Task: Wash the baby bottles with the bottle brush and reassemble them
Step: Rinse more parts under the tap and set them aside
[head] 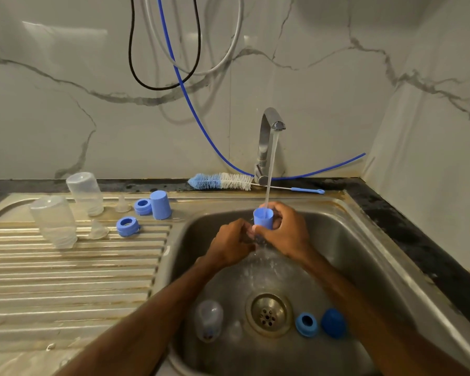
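While the tap [269, 126] fills it, the blue cap [263, 218] sits in the right hand [285, 232], fingers curled round its wall. Left hand [232, 244] is at its base, maybe pinching, can't tell. Light, stiff, wet & slippery: hold the sides.

I counted three clear bottles [84, 192] [53, 221] [209, 320], three blue caps [160, 204] [263, 218] [333, 322] and three blue rings [143, 206] [128, 226] [306, 324]. Of clear teats [122, 204] [98, 229] I made out two for certain; a faint third shape I could not be sure of. There was one bottle brush [220, 181], one tap [267, 137] and one sink [364, 240] with one drain [268, 313]. Three hoses hung there: one black hose [130, 50], one blue hose [190, 104], one white hose [240, 20]. Two hands [232, 244] [285, 232] were in sight.
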